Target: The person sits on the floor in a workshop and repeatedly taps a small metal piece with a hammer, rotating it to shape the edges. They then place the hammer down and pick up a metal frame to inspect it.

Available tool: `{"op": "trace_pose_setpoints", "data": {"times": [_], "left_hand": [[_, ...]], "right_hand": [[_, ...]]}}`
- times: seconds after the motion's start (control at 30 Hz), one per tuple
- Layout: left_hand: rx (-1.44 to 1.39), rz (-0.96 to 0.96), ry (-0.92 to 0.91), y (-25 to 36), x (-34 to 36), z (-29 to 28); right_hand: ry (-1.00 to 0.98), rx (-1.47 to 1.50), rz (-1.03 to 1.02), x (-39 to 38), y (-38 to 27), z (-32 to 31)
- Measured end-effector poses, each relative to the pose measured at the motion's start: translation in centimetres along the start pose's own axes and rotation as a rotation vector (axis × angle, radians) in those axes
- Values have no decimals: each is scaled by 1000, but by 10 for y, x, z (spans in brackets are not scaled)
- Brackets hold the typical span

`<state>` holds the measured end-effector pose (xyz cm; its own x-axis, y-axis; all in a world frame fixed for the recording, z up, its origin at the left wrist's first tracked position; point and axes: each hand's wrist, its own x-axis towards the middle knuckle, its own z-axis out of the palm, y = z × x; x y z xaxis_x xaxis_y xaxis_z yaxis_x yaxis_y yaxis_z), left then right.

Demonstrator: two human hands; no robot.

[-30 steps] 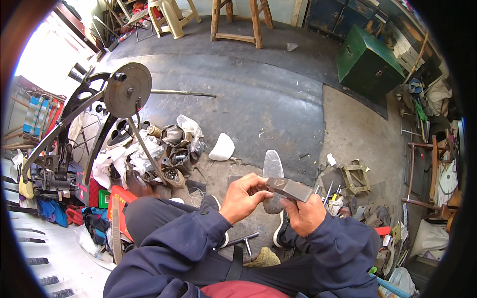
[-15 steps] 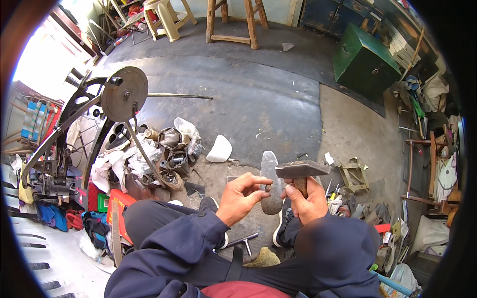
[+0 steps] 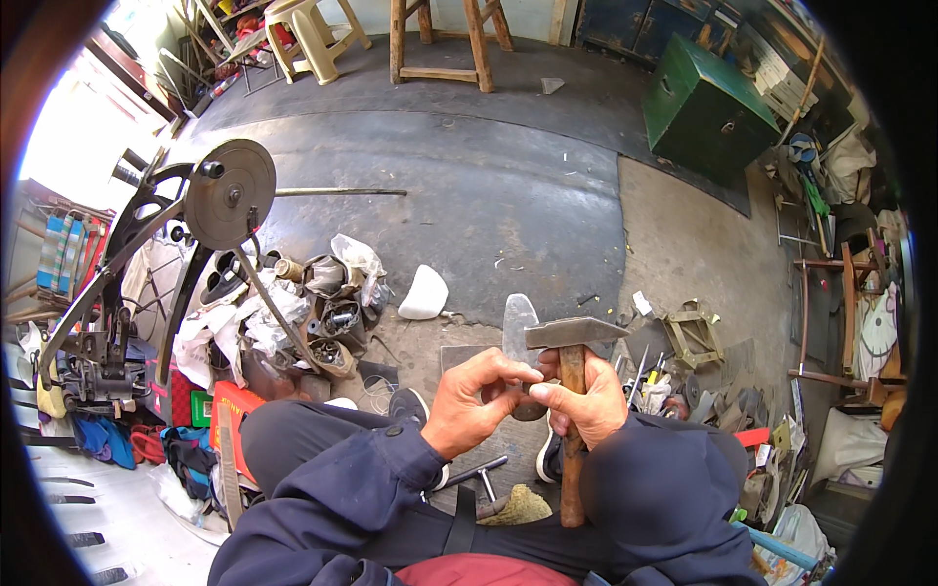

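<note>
Head view: both your hands are close together in front of you, the fingers and thumbs almost meeting.
Left hand: your left hand (image 3: pixel 473 402) has its thumb and forefinger brought together; whether something small sits between them you cannot tell.
Right hand: your right hand (image 3: pixel 598 402) is wrapped round the upper handle of the hammer (image 3: pixel 573 363), thumb pointing toward the left hand.
Hammer: it stands head up, the metal head just above your right fingers, the wooden handle running down toward your lap.
Plate: the sole-shaped metal plate (image 3: pixel 518 322) is beyond your hands, its rounded top in sight, its lower part largely covered by your fingers; the hammer head overlaps its edge, touching or not you cannot tell.
Between your legs: a T-shaped metal tool (image 3: pixel 481 473) lies beside a yellow spongy piece (image 3: pixel 522 506).
Your left: a machine with a big wheel (image 3: pixel 231 193) stands by a heap of bags (image 3: pixel 283 317); a white piece (image 3: pixel 424 293) lies on the floor near the heap.
Your right: a metal frame (image 3: pixel 693 339) lies near scattered tools.
Farther off: a green box (image 3: pixel 708 112), a wooden stool (image 3: pixel 438 73) and a cream stool (image 3: pixel 318 44).
</note>
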<state>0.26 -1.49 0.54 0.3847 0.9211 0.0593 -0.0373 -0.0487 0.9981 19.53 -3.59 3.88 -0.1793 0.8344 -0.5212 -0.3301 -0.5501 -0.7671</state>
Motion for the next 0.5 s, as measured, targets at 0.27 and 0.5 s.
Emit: {"op": "trace_pose_setpoints", "data": {"times": [0.27,0.5], "left_hand": [[157,-32,11,10,-1,0],[124,-24,42,2,-2,-1]], "right_hand": [[8,-99,-101,-2,5,0],[-27,-34,-30,-1,8,-1]]}}
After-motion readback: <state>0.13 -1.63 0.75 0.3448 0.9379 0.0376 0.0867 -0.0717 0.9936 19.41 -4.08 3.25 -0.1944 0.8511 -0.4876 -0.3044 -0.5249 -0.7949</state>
